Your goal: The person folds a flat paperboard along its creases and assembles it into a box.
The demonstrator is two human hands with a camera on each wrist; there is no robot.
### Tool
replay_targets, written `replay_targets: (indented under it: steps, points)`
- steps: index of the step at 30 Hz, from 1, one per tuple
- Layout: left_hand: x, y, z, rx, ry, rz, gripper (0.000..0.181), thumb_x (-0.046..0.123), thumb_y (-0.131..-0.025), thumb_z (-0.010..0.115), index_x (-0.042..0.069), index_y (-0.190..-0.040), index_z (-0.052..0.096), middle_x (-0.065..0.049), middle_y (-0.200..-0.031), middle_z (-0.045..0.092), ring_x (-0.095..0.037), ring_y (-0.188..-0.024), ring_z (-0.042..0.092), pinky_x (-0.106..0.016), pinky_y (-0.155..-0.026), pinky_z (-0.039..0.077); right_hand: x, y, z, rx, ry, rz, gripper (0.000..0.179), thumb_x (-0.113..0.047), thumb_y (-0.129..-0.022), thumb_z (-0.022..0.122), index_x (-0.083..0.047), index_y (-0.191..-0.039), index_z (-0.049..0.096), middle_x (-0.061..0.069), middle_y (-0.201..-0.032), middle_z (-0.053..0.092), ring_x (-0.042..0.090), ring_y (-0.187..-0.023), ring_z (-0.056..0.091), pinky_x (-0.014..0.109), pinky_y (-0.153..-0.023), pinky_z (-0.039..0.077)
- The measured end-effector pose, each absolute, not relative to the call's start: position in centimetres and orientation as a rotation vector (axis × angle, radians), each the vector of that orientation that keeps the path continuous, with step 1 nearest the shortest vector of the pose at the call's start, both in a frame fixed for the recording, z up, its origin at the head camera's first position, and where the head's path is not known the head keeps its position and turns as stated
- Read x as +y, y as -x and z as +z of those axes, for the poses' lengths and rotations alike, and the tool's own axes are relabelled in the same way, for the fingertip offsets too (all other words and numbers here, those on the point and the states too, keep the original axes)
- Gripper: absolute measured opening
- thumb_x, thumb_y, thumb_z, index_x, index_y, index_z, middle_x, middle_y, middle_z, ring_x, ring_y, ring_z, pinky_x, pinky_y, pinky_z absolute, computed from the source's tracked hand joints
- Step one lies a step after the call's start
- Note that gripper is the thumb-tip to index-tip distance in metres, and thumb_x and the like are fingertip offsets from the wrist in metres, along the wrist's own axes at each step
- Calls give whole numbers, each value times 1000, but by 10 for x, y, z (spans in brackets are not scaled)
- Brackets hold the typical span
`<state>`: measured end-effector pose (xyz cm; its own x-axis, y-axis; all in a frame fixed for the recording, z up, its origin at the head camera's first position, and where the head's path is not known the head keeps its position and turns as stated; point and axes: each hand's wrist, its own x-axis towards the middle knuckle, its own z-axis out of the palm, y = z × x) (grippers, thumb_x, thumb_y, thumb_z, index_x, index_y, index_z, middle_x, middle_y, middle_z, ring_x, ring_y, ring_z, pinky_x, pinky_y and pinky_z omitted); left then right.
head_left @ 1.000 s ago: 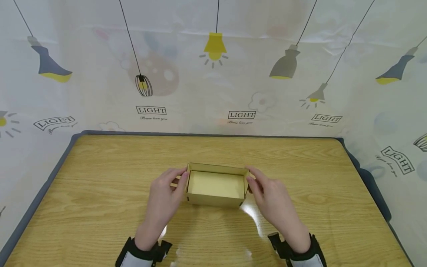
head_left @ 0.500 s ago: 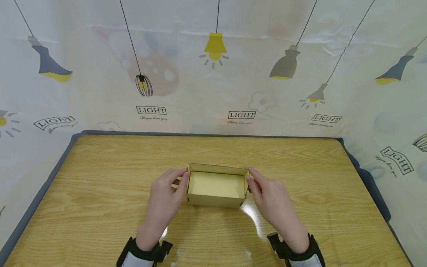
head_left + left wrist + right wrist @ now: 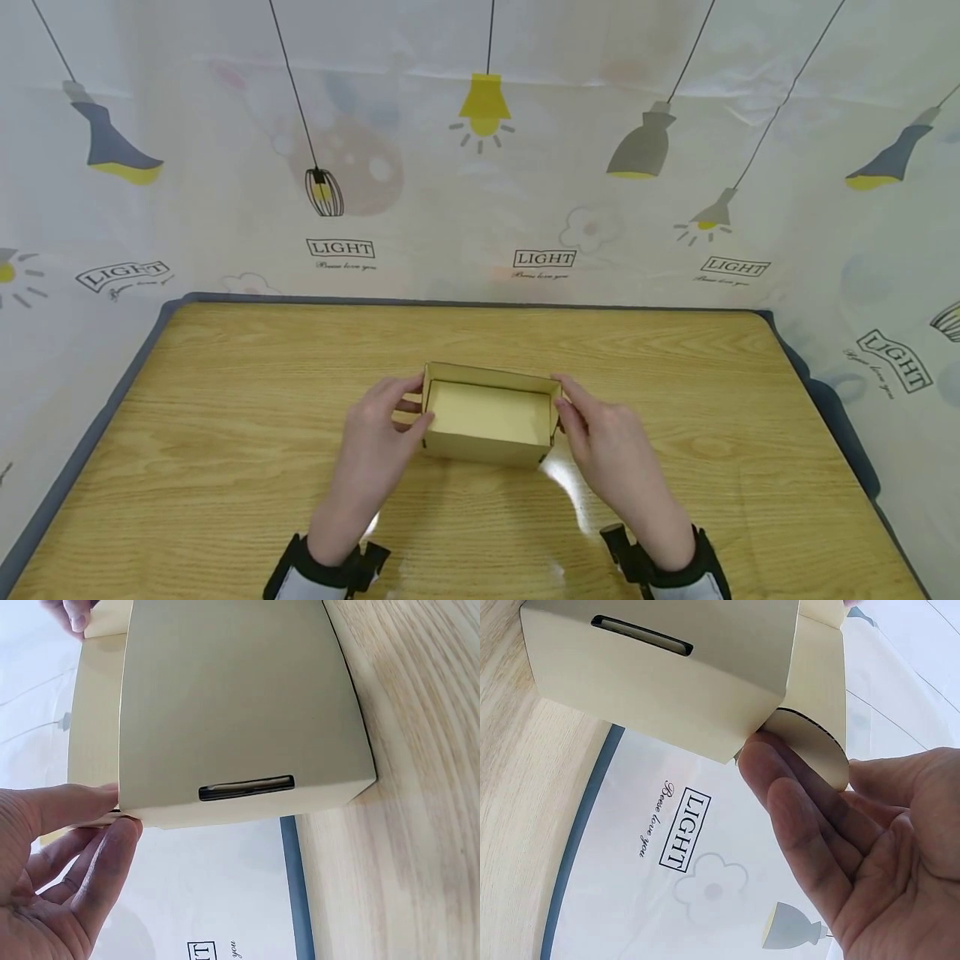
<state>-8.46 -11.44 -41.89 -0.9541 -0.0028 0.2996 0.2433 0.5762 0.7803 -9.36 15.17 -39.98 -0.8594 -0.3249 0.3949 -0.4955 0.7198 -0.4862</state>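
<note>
A tan cardboard box (image 3: pixel 487 452) with an uncovered top sits on the wooden table, its pale inside floor visible. My left hand (image 3: pixel 372 437) pinches the left end of the box, its thumb by the near corner. In the left wrist view, a slot shows low in the box's long wall (image 3: pixel 240 697). My right hand (image 3: pixel 618 437) holds the right end. A curved flap (image 3: pixel 810 742) stands out there in the right wrist view, between the thumb and fingers of that hand. The far sides of both end walls are partly hidden by fingers.
The wood-grain table (image 3: pixel 262 358) has a dark grey edge (image 3: pixel 480 305) at the back. A pale wall covering (image 3: pixel 450 200) printed with lamps rises behind and at both sides. Black straps with camera mounts (image 3: pixel 367 567) circle both wrists.
My left thumb has slid down toward the near corner of the box. The left end of the box has shifted slightly right and away. My right hand has stayed almost still.
</note>
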Motion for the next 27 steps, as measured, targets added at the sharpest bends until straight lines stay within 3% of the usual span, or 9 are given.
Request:
replay_targets:
  steps: [23,27]
  points:
    - [-116,85,-420,-2581,189,-1344,53,-14,-81,81,-7,-131,64,-18,-116,68,-28,-92,71,-25,-70,62,154,94,-400,-2658,-663,895,29,-3,-103,62,4,-130,67,-14,-57,33,-4,-47,21,20,-41,23]
    - [-120,87,-419,-2605,201,-1372,60,-10,-81,82,-3,-137,62,-16,-118,67,-28,-93,71,-27,-71,62,155,95,-399,-2727,-631,925,30,-8,-103,64,0,-132,67,-9,-65,55,1,-53,48,21,-49,47]
